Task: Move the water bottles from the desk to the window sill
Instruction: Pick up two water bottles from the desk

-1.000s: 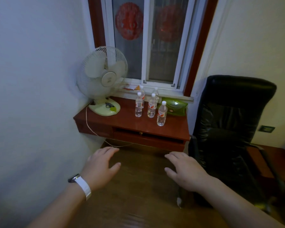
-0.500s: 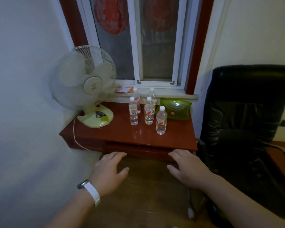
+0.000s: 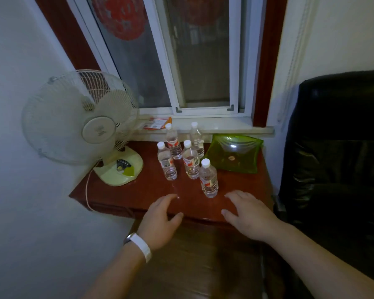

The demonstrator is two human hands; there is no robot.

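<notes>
Broadly, we read everything from the desk [image 3: 138, 190]. Beyond its far edge rises the window [image 3: 201, 61], and off its right end stands the black chair [image 3: 337, 147], set to the side so that, we judge, the desk's front edge is free to stand at. The fan [image 3: 80, 117] takes up the desk's left end, which leaves the middle to the bottles. The window sill [image 3: 225, 127], the goal, runs along the desk's far edge and a step above it. A green dish [image 3: 235, 154] sits at the desk's right rear, just below that ledge. Both hands hover palm down over the desk's front edge, fingers spread and relaxed, gripping nothing. The left hand [image 3: 160, 221] is near the front centre; the right hand [image 3: 248, 214] is further right, close to the front bottle [image 3: 208, 180], which we take to be the likely first pick. Five water bottles [image 3: 190, 161] stand capped and upright in a loose cluster at the desk's middle: two at the rear, two in between, one nearest the front. None is on the sill yet. An orange packet [image 3: 158, 124] lies on the sill behind the desk's left half.
</notes>
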